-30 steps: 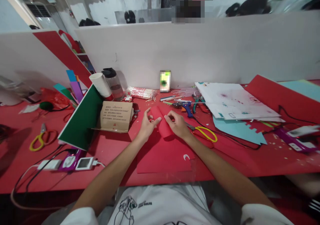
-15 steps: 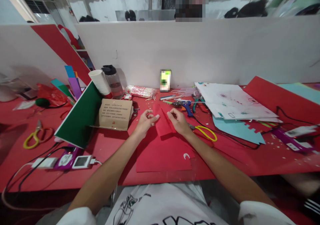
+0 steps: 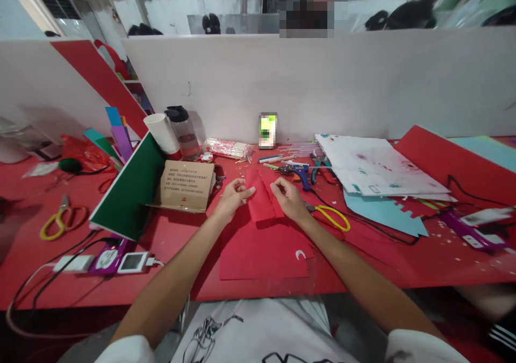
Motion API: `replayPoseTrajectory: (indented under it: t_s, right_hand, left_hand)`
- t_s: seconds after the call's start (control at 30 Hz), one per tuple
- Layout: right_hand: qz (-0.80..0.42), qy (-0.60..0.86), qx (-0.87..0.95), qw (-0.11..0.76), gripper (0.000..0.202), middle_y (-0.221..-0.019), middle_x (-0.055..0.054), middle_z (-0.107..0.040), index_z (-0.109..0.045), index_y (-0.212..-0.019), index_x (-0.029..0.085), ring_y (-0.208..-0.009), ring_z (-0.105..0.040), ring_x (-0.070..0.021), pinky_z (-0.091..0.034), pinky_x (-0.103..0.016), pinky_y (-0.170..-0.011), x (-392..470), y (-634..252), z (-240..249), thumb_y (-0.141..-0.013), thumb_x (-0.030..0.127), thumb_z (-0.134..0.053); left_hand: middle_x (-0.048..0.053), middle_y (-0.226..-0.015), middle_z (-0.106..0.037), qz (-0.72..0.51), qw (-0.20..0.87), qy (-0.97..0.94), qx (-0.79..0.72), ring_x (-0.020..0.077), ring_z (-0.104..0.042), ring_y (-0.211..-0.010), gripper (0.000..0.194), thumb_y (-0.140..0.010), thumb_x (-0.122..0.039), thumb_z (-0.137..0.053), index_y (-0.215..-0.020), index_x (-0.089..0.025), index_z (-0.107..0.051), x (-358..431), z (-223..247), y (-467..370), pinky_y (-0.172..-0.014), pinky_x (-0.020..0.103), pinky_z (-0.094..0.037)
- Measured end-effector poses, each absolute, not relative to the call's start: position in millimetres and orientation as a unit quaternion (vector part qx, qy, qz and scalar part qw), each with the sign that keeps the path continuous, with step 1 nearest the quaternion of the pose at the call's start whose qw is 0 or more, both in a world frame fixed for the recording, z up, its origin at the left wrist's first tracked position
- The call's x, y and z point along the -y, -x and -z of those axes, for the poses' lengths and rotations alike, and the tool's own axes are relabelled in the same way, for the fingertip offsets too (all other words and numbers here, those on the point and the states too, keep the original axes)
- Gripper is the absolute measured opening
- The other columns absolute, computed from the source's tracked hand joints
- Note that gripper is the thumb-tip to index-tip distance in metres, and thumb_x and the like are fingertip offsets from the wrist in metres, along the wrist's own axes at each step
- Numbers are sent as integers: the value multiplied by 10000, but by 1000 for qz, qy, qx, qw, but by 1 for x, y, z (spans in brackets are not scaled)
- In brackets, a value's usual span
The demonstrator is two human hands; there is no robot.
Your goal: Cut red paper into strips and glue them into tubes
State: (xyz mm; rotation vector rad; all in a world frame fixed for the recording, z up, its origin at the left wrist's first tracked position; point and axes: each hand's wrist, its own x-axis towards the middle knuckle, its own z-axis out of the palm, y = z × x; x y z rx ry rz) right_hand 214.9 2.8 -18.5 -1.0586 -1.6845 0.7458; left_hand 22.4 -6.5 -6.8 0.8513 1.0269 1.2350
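Note:
A folded piece of red paper (image 3: 260, 204) is held up between my two hands above the table. My left hand (image 3: 234, 199) grips its left edge with thumb and fingers. On the other side my right hand (image 3: 287, 197) pinches the right edge, where a crease or overlapping flap runs down the paper. Beneath lies a larger red sheet (image 3: 258, 258) near the table's front edge, with a small white curved scrap (image 3: 299, 254) on it. Just right of my right hand are yellow-handled scissors (image 3: 332, 217), partly hidden by my forearm.
A cardboard box (image 3: 186, 186) and a green board (image 3: 124, 196) stand to the left, near a bottle (image 3: 185, 132). Behind my hands lie a blue glue gun (image 3: 300, 174) and a propped phone (image 3: 267, 131). White sheets (image 3: 374, 164) and a purple power strip (image 3: 471, 231) are at right.
The folded red paper looks slightly wider and flatter between my hands. Both hands keep nearly the same place, and the whole view has shifted a little.

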Motion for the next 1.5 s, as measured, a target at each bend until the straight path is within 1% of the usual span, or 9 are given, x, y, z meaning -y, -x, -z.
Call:
replayPoseTrajectory:
  t_s: [0.13,0.27,0.33,0.47,0.57,0.73,1.0,1.1,1.5]
  right_hand:
    - [-302,437,700,477,346,-694,24,-477,-447,-747,243,-695,-488,-179,-387,-317,-678,-3,-216,18,-977,497,-495]
    - [-298,428,720,457,292,-761,5,-573,-509,-826,238,-737,-539,-188,-416,-314,-697,-2,-218,15,-977,488,-508]
    - [-288,426,734,444,280,-765,2,-584,-520,-833,238,-732,-543,-187,-410,-313,-686,-1,-218,13,-981,475,-508]
    - [-280,420,748,431,325,-686,18,-493,-463,-753,240,-662,-492,-173,-369,-313,-641,2,-218,10,-995,457,-475]
    - [-297,422,732,445,342,-685,17,-479,-453,-743,241,-665,-481,-174,-361,-314,-635,2,-217,11,-989,477,-477]
    - [-311,432,707,465,367,-684,16,-481,-451,-734,244,-683,-483,-182,-366,-321,-652,-1,-216,15,-980,514,-486]
    - [-315,417,692,499,347,-682,23,-448,-447,-718,238,-665,-457,-173,-343,-327,-653,-4,-218,16,-978,460,-509]
    - [-316,419,688,502,348,-679,29,-436,-446,-712,236,-662,-445,-165,-333,-324,-649,-5,-219,17,-973,457,-512]
    - [-313,429,679,507,354,-670,39,-427,-450,-724,234,-648,-439,-155,-326,-314,-636,-6,-219,20,-978,472,-518]
  left_hand:
    - [-90,-681,-480,-535,592,-394,-456,64,-501,-569,618,-445,-385,-995,-843,-206,-557,6,7,-22,-557,190,-406]
    - [-39,-711,-579,-512,556,-476,-449,99,-542,-631,485,-551,-411,-944,-804,-188,-596,8,4,-23,-599,213,-426]
    - [-30,-721,-596,-498,552,-505,-438,105,-535,-636,453,-577,-414,-928,-792,-188,-600,9,3,-23,-607,221,-420]
    - [-53,-650,-504,-487,530,-543,-432,94,-440,-592,435,-659,-487,-874,-716,-193,-559,11,2,-24,-584,222,-356]
    - [-57,-595,-437,-493,500,-554,-447,95,-379,-567,491,-713,-561,-817,-641,-199,-493,11,4,-25,-562,230,-300]
    - [-50,-564,-439,-493,501,-543,-459,100,-360,-541,506,-712,-571,-813,-614,-208,-475,9,5,-25,-553,243,-281]
    - [-55,-566,-437,-508,494,-535,-460,94,-361,-541,509,-712,-544,-831,-624,-206,-461,5,7,-21,-554,234,-279]
    - [-64,-567,-435,-509,494,-532,-462,87,-365,-535,515,-690,-549,-838,-635,-205,-459,3,9,-20,-553,227,-285]
    - [-67,-582,-462,-510,503,-522,-462,86,-391,-535,466,-702,-507,-823,-654,-206,-470,-1,13,-17,-555,224,-323]
